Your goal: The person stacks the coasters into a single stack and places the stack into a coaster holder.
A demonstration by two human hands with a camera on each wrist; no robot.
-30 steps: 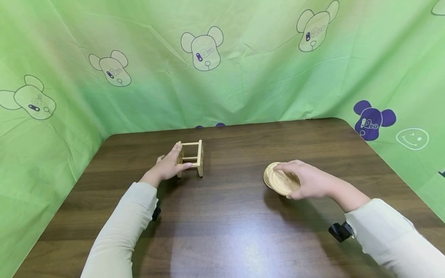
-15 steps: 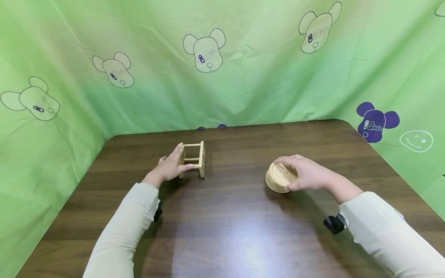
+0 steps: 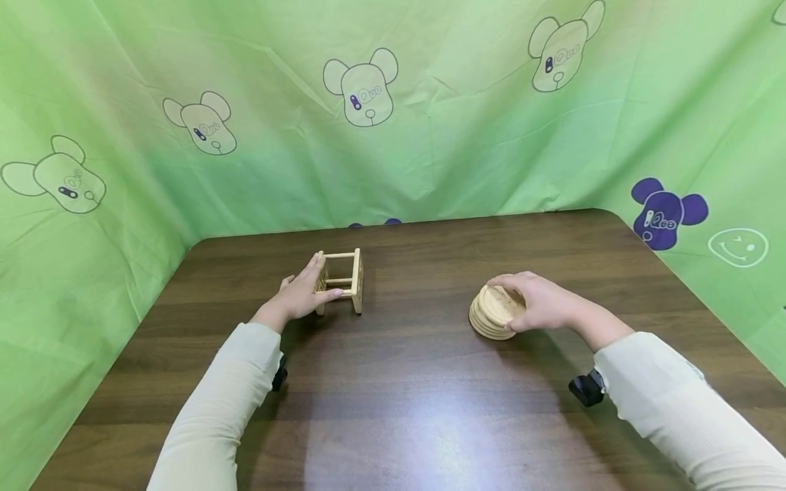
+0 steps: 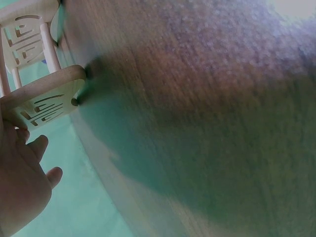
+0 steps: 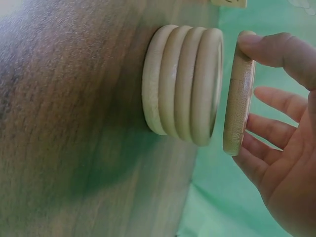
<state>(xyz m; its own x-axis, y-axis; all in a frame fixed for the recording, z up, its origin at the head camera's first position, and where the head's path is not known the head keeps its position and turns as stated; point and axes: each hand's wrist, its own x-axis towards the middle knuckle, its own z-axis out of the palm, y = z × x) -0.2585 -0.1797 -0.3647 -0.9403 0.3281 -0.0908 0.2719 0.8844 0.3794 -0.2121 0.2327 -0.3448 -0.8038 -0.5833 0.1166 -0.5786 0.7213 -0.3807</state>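
- The left hand [image 3: 299, 297] grips a pale wooden rack [image 3: 356, 281] by its near-left end panel, the thumb reaching across the front towards a lower rail.
- The rack stands on the left part of the brown wood-grain table [image 3: 399, 382]; rails join its two end panels, and the left wrist view shows slots cut through them.
- The right hand [image 3: 545, 303] pinches a round wooden disc [image 5: 239, 98] at its rim, the thumb on one edge and other fingers along the opposite side.
- A stack of four similar discs [image 5: 182, 84] sits on the table to the right of the rack, well apart from it.
- In the right wrist view, a narrow gap separates the held disc from the stack.
- A green cloth [image 3: 430, 170] printed with cartoon bear heads hangs behind the table and along its sides.
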